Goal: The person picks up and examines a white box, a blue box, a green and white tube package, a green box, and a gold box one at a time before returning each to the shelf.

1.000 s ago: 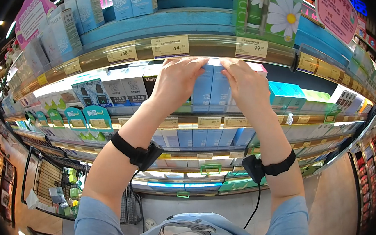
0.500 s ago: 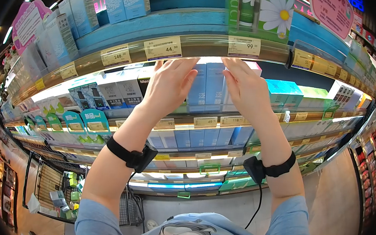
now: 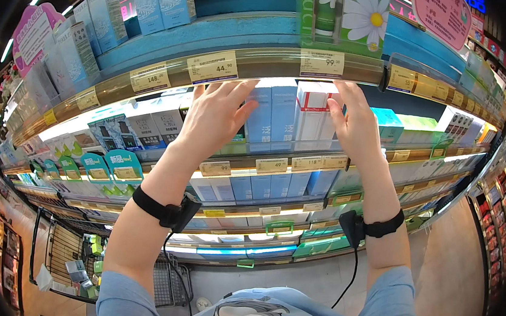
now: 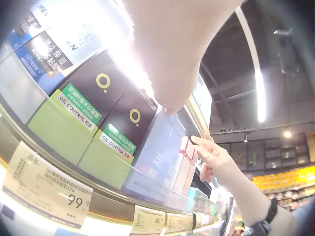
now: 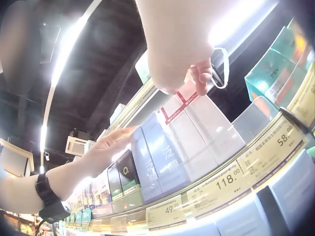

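Observation:
Two pale blue boxes [image 3: 282, 115] stand side by side on the shelf under the upper rail. My left hand [image 3: 217, 115] reaches in at their left, fingers extended, fingertips partly hidden behind the rail. Right of the blue boxes stand white boxes with red bands [image 3: 314, 118]. My right hand [image 3: 357, 122] is at their right side, its thumb close to the top edge and its other fingers stretched up to the rail. From the right wrist view, the fingertips overlap the tops of the white boxes [image 5: 202, 132].
Dark oil-control boxes [image 4: 93, 93] stand left of the blue ones. Teal boxes [image 3: 387, 125] sit farther right. The upper shelf's rail [image 3: 268, 68] with price tags runs just above the hands. A cart [image 3: 64, 249] with several boxes stands low at left.
My hands have moved apart, the left one leftward and the right one rightward from the blue boxes to the white ones. The white boxes with red bands now show between them.

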A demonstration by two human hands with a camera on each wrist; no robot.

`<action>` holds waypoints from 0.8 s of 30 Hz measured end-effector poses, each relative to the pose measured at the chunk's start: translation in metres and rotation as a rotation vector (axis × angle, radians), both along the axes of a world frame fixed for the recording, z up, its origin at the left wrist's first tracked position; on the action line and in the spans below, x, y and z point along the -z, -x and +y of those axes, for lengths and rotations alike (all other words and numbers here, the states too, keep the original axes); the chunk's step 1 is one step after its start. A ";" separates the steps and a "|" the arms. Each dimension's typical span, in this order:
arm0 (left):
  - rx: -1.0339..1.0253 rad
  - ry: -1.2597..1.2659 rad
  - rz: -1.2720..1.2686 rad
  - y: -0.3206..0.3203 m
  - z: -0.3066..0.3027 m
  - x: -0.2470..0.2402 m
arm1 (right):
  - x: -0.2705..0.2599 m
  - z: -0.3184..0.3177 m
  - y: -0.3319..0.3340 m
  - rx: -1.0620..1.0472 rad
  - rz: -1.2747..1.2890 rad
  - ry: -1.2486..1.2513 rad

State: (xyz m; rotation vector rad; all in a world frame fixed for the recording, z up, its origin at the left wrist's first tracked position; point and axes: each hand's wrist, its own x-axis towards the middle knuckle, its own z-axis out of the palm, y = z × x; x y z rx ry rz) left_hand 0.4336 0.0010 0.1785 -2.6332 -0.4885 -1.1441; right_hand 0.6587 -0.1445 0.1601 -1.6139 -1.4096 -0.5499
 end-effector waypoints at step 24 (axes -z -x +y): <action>-0.012 0.082 0.008 0.002 -0.001 0.001 | 0.004 0.004 -0.008 -0.032 -0.078 0.012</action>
